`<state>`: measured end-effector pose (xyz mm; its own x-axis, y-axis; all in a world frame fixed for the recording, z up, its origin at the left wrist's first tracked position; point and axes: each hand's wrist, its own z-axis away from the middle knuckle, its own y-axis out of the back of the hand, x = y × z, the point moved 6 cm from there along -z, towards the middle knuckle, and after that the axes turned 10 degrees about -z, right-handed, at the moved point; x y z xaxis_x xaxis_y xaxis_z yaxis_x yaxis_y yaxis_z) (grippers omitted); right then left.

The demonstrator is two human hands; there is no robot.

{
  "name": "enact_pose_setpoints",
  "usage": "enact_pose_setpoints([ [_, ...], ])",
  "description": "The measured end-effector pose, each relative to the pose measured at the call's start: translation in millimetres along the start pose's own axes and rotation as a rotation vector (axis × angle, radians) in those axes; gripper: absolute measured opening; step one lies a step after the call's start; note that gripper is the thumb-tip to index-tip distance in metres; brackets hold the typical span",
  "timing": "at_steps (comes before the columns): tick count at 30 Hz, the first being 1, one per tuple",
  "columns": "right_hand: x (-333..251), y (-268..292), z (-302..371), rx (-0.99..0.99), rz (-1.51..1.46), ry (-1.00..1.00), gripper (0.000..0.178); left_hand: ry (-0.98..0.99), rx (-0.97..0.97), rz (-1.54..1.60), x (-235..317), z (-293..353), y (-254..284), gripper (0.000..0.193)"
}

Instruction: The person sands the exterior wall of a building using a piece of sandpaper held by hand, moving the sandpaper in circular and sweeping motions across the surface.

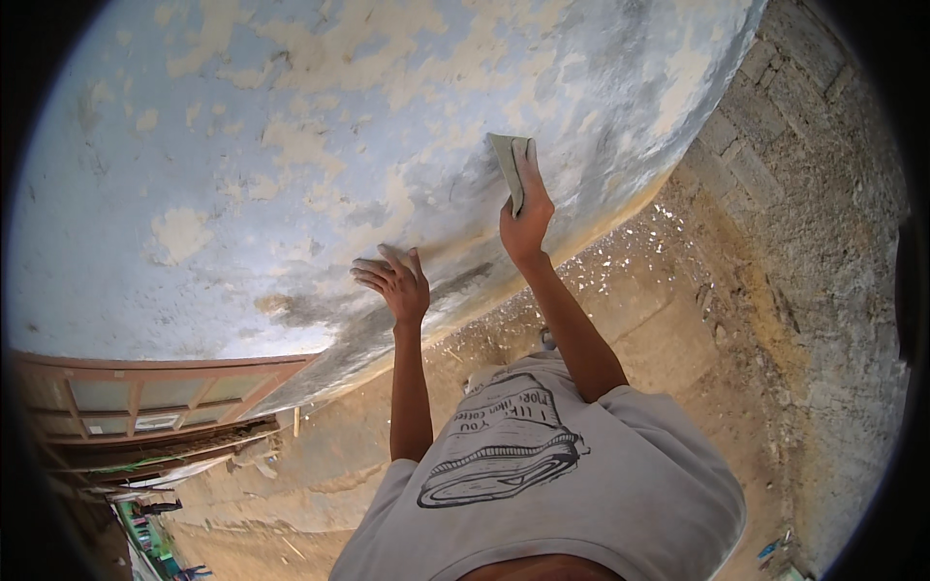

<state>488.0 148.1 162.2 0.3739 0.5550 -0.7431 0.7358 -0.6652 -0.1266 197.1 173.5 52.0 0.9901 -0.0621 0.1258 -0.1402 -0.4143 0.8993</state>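
Observation:
In front of me rises a wall (320, 136) with pale blue paint, worn through to cream patches and dark smudges. My right hand (531, 215) grips a folded grey-green sheet of sandpaper (507, 163) at the wall's lower right part. The sheet stands between the fingers and thumb, and its far end is at the wall surface. Lower and to the left, my left hand (395, 287) is empty with fingers spread, at the wall by a dark stain. Pale dust coats the fingertips of both hands.
White paint flakes (620, 242) lie scattered on the brown dirt ground (639, 334) along the wall's foot. A rough grey block wall (823, 194) stands at the right. At the lower left is a brown-framed window (165, 392), with wooden poles beyond it.

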Motion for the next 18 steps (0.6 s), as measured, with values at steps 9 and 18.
enact_pose_setpoints([
  [9,4.0,9.5,1.8,-0.062,-0.008,-0.029,0.084,-0.058,0.123,-0.065,1.9,1.6,2.2,0.081],
  [18,6.9,-19.0,12.3,-0.045,-0.049,0.006,0.08,-0.034,0.109,-0.07,3.8,0.5,1.4,0.08],
])
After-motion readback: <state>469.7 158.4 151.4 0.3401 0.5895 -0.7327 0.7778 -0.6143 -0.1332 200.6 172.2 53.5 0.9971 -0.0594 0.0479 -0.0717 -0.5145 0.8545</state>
